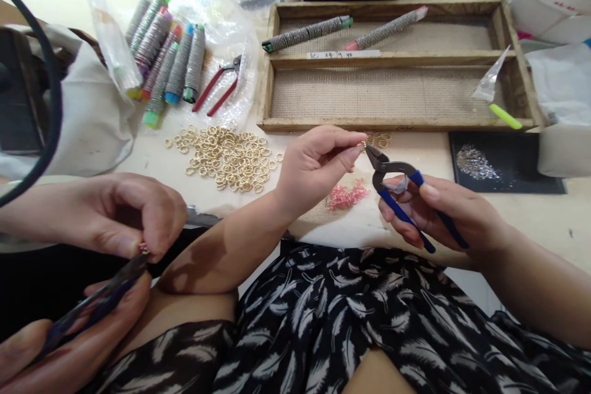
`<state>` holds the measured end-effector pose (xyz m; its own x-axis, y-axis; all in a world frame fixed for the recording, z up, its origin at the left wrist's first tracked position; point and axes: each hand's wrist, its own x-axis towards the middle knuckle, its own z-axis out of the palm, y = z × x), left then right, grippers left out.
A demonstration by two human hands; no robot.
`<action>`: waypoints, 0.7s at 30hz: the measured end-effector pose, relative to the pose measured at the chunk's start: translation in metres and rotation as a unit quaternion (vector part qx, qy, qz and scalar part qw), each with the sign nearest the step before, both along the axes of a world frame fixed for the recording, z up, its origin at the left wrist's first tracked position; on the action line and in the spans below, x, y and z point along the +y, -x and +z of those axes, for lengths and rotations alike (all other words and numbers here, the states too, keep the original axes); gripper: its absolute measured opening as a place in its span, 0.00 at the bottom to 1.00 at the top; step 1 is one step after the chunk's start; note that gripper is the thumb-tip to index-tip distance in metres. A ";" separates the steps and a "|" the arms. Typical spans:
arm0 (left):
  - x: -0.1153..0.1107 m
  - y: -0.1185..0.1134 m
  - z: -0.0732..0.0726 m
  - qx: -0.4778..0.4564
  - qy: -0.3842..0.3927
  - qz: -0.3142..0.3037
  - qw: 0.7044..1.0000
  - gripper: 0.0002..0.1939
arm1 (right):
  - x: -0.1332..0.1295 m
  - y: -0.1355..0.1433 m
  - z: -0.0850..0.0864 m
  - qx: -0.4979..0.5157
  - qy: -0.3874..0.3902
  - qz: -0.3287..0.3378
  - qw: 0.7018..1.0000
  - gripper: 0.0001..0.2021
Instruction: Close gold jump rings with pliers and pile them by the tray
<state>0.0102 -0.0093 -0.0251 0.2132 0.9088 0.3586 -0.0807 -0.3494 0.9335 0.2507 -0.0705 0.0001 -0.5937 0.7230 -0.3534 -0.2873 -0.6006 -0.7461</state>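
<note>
Pinching a small piece (363, 145) between thumb and index finger, the left hand (318, 166) meets the tips of the pliers (397, 188), whose blue handles the right hand (438, 212) grips. Pink beads (347, 195) lie below the piece, gold rings (231, 157) to the left.

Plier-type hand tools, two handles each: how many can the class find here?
3. The blue-handled pair is in the right hand; the dark pair is in the neighbour's lower hand; the red-handled pair is on the bubble wrap. Others may be hidden.
</note>
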 end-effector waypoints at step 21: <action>0.003 0.006 0.008 0.131 -0.192 0.047 0.971 0.08 | -0.008 0.012 0.003 -0.008 -0.014 -0.022 1.000 0.19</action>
